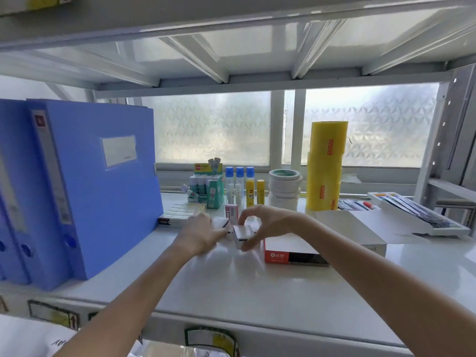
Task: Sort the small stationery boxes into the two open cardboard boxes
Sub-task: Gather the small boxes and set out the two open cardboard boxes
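Note:
On the white shelf (231, 284), my left hand (199, 233) is closed on a small white box (221, 222) with a dark edge. My right hand (260, 222) pinches another small white box (242, 234) between thumb and fingers. A small red-and-white box (231, 212) stands upright just behind both hands. To the right lies a red-and-white open box (286, 249), and beyond it a white open box (347, 225). A flat box of small packs (181, 213) lies left of my left hand.
Blue file binders (85, 186) stand at the left. At the back are glue sticks in a green display box (208, 186), yellow glue sticks (253, 193), stacked tape rolls (284, 188) and tall yellow tape rolls (325, 166). A tray of pens (417, 215) sits far right.

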